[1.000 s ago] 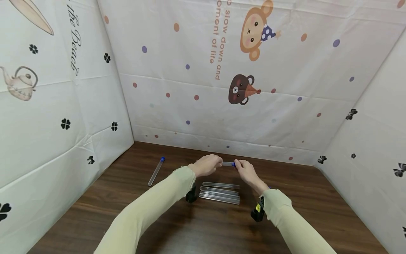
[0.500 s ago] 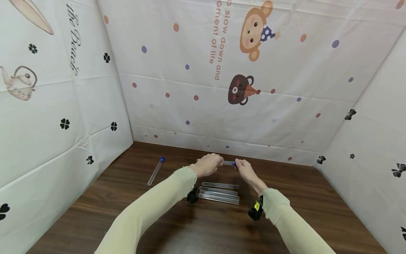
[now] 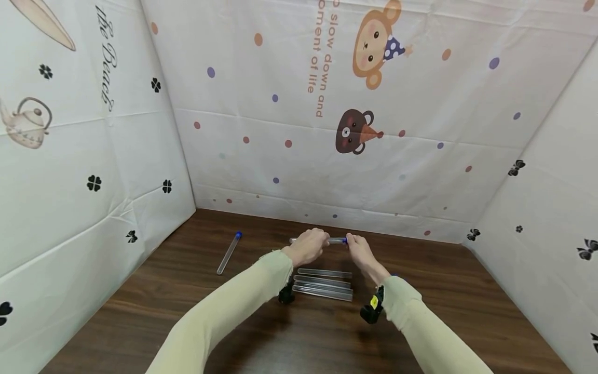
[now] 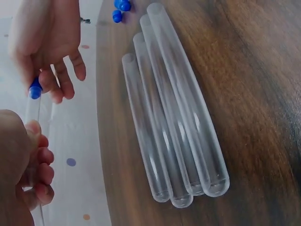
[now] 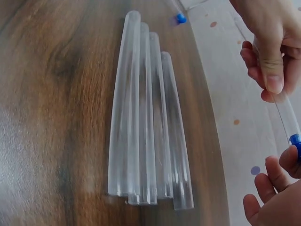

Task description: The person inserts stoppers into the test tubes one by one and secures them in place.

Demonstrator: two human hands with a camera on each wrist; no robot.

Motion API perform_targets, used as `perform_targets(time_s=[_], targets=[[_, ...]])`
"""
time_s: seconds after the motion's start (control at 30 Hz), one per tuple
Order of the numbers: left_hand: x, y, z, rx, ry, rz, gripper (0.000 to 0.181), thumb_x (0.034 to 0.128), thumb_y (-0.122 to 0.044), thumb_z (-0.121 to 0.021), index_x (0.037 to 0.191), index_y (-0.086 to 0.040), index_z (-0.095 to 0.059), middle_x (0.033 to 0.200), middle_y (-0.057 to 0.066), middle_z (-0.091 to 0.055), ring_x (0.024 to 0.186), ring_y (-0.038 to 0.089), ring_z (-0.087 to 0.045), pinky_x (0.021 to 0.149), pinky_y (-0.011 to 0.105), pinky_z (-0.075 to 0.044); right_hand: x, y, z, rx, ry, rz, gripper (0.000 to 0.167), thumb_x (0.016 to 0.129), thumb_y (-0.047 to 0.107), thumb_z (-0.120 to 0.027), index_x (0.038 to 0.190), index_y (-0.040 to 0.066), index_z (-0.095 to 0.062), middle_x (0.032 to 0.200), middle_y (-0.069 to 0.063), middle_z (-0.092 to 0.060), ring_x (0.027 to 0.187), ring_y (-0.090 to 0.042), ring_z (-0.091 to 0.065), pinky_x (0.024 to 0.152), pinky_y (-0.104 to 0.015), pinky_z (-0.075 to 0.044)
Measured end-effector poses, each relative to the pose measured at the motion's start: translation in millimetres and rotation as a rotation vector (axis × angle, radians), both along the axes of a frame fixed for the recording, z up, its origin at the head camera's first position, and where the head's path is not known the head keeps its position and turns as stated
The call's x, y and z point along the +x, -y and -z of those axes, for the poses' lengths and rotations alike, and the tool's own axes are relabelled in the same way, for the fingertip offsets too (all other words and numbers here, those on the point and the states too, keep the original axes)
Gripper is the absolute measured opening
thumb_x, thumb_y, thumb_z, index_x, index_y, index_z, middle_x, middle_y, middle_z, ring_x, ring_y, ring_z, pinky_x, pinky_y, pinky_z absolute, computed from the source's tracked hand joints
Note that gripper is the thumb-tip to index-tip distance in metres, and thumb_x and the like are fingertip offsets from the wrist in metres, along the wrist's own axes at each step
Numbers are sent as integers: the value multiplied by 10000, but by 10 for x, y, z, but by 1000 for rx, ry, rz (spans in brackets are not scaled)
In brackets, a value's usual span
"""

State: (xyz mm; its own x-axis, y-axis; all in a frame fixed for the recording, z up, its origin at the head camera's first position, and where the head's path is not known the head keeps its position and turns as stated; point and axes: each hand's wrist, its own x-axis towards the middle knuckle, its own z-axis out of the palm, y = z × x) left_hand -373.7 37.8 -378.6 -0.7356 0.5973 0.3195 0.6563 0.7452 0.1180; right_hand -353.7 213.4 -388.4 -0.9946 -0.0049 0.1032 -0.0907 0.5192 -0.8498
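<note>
My left hand (image 3: pixel 307 246) grips a clear test tube (image 3: pixel 336 240) around its body, and the tube lies roughly level above the back of the table. At the tube's right end sits a blue cap (image 4: pixel 35 89), which my right hand (image 3: pixel 364 253) pinches between thumb and finger. The right wrist view catches the same cap (image 5: pixel 295 140) at the frame's edge, partly covered by the thumb. Below the hands, several uncapped test tubes (image 4: pixel 171 113) lie side by side on the table.
A test tube with a blue cap (image 3: pixel 229 253) lies apart at the left of the brown wooden table (image 3: pixel 299 337). Loose blue caps (image 4: pixel 123 4) rest beyond the row of tubes, mostly behind my right wrist in the head view. Printed white cloth walls (image 3: pixel 261 161) enclose the table.
Both hands stay on the tube and its cap. My wrists have shifted slightly, and the right forearm has moved a little to the left. The tubes on the table have not moved.
</note>
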Motion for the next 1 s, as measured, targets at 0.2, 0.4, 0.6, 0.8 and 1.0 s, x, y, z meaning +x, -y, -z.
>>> perform_targets(time_s=[0.2,0.4,0.6,0.8,1.0], targets=[[36,-42,48,-28,-14,-41,215,854,-1,-626,1022,-100,-717,1011,4,-721,949,152,-680,789,249,-548,2,15,12,-8,28,36,413,1063,266,-276,826,37,-525,658,19,-331,599,-140,-286,588,-286,-270],[59,-55,60,-46,-8,-51,261,840,18,-614,1057,-92,-708,1042,14,-713,979,166,-672,814,259,-548,12,27,0,21,32,21,405,1058,237,-285,872,-2,-554,700,0,-347,660,-155,-317,632,-292,-287],[57,-54,75,-24,-22,-49,249,842,26,-603,1030,-95,-711,1032,7,-719,965,157,-680,787,251,-551,-2,-18,3,-43,25,-27,487,1051,331,-290,827,8,-578,800,-60,-506,694,-151,-359,655,-299,-286],[38,-42,37,-4,34,-18,231,888,15,-600,1067,-84,-707,1070,18,-727,988,151,-686,795,236,-552,-25,-72,-71,-28,39,-24,525,1041,344,-312,714,27,-574,691,-9,-502,626,-139,-321,619,-289,-259],[54,-1,10,-1,129,-4,182,962,-77,-568,1103,-71,-683,1085,53,-719,923,137,-690,736,206,-542,-3,-91,-120,74,76,11,551,1059,292,-291,851,-67,-655,908,-187,-666,821,-211,-491,748,-294,-356]])
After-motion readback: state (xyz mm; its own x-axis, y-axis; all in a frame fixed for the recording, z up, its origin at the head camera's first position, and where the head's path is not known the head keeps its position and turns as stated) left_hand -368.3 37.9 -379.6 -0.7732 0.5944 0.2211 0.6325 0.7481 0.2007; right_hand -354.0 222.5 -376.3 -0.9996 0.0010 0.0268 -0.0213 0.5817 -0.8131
